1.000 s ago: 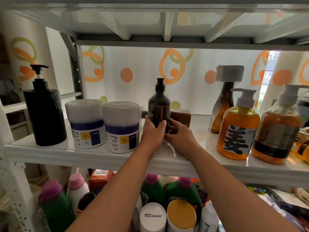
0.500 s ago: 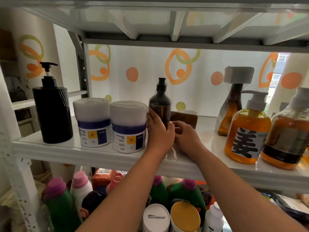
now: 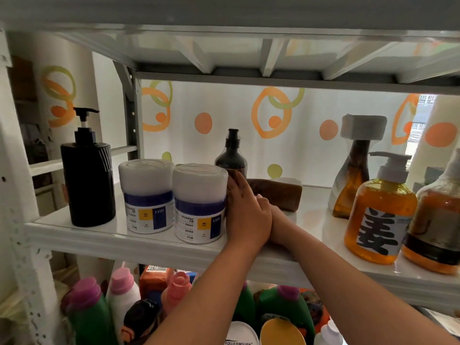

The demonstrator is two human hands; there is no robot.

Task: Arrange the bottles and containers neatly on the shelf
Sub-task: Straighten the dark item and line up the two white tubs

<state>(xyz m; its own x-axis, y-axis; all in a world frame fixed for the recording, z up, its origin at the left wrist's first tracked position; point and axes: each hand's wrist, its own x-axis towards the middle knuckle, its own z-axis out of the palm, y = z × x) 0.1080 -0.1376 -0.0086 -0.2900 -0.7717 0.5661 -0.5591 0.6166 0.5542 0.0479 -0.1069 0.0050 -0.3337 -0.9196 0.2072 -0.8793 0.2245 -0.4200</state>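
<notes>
- At the left end of the shelf (image 3: 119,241), near the front edge, the black pump bottle (image 3: 88,180) stands upright and apart from its neighbours. We see little risk to it.
- Next come the left white tub (image 3: 146,195) and the right white tub (image 3: 200,202), side by side and apparently touching, close to the front edge. A sideways shove from the hand beside them could push the right tub against the left and spoil the row.
- Around the middle, set further back than the tubs, the dark pump bottle (image 3: 231,158) stands upright just beside the right tub. It is tall and narrow, so a push low on its body could tip it.
- The left hand (image 3: 246,215) covers the bottle's lower body. Its fingers (image 3: 236,181) lie up against the bottle, and we judge that they grip it.
- The right hand (image 3: 276,220) tucks in behind the left. We cannot tell how its fingers lie.
- The brown block (image 3: 276,194) lies just behind the hands, toward the back edge. It would block the bottle if it slid that way.
- Toward the right end, the tall amber bottle (image 3: 353,180) stands further back. The orange pump bottle (image 3: 380,215) and the amber pump bottle (image 3: 438,227) sit near the front edge. The right forearm passes near them, and a careless swing could knock one off.
</notes>
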